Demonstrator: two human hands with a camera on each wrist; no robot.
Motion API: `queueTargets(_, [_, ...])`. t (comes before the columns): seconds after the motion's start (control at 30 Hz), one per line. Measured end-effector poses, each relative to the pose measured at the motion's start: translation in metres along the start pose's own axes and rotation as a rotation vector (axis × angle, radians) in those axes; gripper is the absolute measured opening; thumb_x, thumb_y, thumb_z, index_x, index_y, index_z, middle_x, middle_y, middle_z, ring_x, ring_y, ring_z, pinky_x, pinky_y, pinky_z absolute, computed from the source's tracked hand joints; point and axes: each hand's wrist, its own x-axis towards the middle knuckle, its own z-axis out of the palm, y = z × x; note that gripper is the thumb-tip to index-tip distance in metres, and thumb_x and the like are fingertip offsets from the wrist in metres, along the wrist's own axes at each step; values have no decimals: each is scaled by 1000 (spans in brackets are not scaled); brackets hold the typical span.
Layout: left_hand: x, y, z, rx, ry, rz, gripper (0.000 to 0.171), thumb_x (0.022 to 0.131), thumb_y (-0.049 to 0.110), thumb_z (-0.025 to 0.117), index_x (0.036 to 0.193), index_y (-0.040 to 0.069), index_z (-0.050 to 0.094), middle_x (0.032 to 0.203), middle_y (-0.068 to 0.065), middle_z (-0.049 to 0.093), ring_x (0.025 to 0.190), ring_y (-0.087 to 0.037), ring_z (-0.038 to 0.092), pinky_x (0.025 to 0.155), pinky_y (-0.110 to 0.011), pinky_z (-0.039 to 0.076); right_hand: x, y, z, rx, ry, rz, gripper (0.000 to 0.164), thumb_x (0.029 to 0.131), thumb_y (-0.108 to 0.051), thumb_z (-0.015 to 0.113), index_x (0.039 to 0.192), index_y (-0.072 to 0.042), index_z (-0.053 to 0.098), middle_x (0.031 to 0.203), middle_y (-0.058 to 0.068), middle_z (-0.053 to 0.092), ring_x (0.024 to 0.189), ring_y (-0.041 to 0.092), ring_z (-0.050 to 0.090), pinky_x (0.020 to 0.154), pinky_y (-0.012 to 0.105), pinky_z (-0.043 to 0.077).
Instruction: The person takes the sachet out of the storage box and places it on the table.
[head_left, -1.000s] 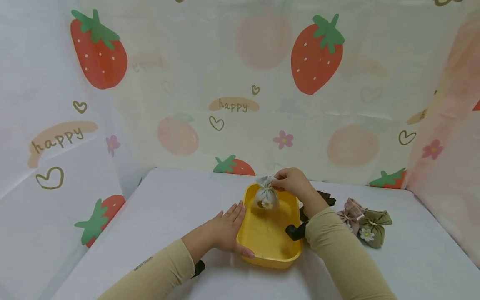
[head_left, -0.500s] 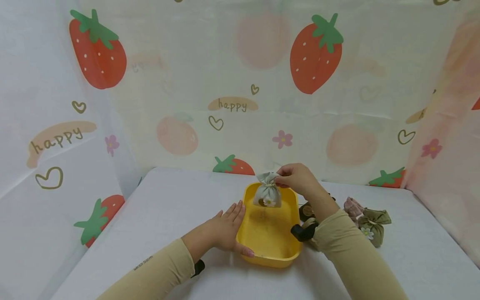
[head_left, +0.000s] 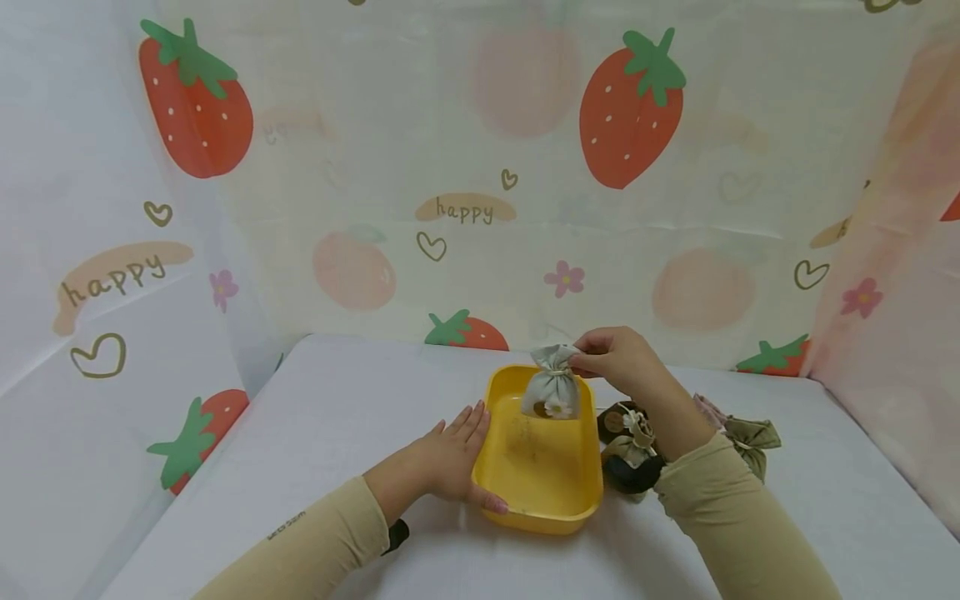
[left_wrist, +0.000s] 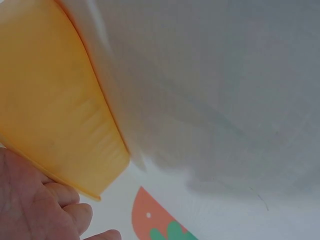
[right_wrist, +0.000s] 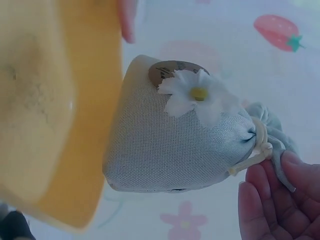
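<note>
The right hand [head_left: 617, 360] pinches the gathered top of a little grey bag [head_left: 552, 387]. Its grip is closed tight on the bag's tied neck, where a pale string [right_wrist: 256, 150] goes round. The bag hangs down from the grip, up in the air over the far end of a yellow tub [head_left: 501, 492]. The bag does not touch the bottom of the tub. A white daisy [right_wrist: 199, 95] with a yellow middle sits on the front of the bag, with a round brown tag [right_wrist: 172, 71] just behind it.

The left hand [head_left: 448, 459] lies flat against the near left side of the tub. Its fingers are straight and its grip is loose and apart, only pressing on the tub's wall. The thumb lies along the near edge.

Under the right wrist, just beside the tub, lies a dark bag [head_left: 628, 429] with a tan flower on it. A bit further out from the grip lie a green bag [head_left: 752, 439] and a pink bag [head_left: 705, 403], partly hidden behind the sleeve [head_left: 731, 517].

All of this sits on a white table [head_left: 315, 433]. Behind it hangs a curtain [head_left: 480, 167] with red strawberries, hearts and the word "happy".
</note>
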Motion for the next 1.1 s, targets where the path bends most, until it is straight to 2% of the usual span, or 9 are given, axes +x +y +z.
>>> queueTargets(0.17, [0,0,1,-6,1,-5,130,54,90,41,148,7,3,153,-7,-5,140,-22,-1,109,-48,15,-14,4,-13,11,6,-18,18,87,-22,63,94,-6,68,93,7,67,91,24,64,84,40,49])
queueTargets(0.37, [2,0,2,-2,-2,-15,130,55,90,41,147,9,0,153,-6,-7,140,-21,-2,109,-47,14,-37,5,-32,-19,26,15,22,88,-26,63,95,-6,68,90,5,68,86,19,64,82,39,50])
queueTargets(0.53, [4,1,3,9,3,-18,131,53,91,41,148,9,0,153,-6,-6,140,-21,-2,109,-47,14,-56,11,-50,-33,36,2,25,88,-26,62,98,-4,66,90,5,69,85,16,64,80,36,50])
queueTargets(0.7, [4,2,3,8,3,-25,130,55,89,43,148,9,1,154,-6,-5,140,-21,-1,109,-47,15,-76,16,-64,-73,53,3,30,88,-31,61,100,-4,66,94,6,69,90,17,64,83,39,48])
queueTargets(0.93, [4,1,2,-10,-2,-26,131,53,90,43,148,9,1,153,-6,-6,140,-21,0,109,-47,15,-97,34,-79,-140,91,19,32,88,-30,62,98,0,65,90,8,69,80,9,64,65,25,49])
queueTargets(1.1, [4,0,4,-4,4,-29,132,52,91,42,148,9,1,154,-6,-5,140,-21,1,109,-47,15,-105,52,-85,-162,111,57,32,88,-28,62,99,2,65,86,7,68,75,7,63,64,23,50])
